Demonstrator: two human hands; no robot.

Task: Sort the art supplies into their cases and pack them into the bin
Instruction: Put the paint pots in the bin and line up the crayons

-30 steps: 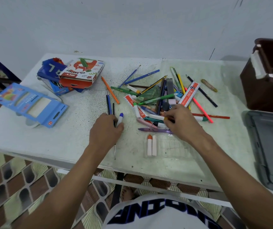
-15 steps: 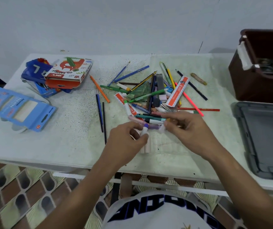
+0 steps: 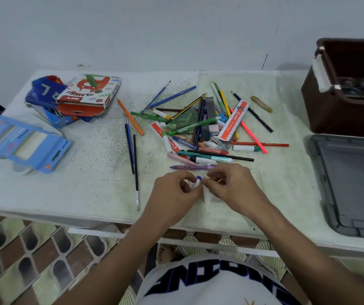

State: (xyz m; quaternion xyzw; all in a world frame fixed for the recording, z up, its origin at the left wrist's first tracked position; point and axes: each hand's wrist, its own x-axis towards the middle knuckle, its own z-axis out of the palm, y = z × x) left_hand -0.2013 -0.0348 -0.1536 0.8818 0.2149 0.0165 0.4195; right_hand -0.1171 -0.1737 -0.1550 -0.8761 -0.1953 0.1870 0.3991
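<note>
My left hand pinches a white marker with a blue cap near the table's front edge. My right hand meets it fingertip to fingertip and pinches a white marker, most of it hidden by the fingers. Both hands hover over a clear plastic case lying flat on the table. Just beyond the hands lies a loose pile of pencils, pens, erasers and rulers. The brown bin stands at the far right.
A grey lid lies at the right below the bin. A blue cardboard case and an oil pastels box on other boxes sit at the left. Two thin brushes and an orange pencil lie left of the pile.
My left hand lifted the blue-capped marker from beside the brushes and carried it right. My right hand left the pile with a white marker, and both hands met over the clear case.
</note>
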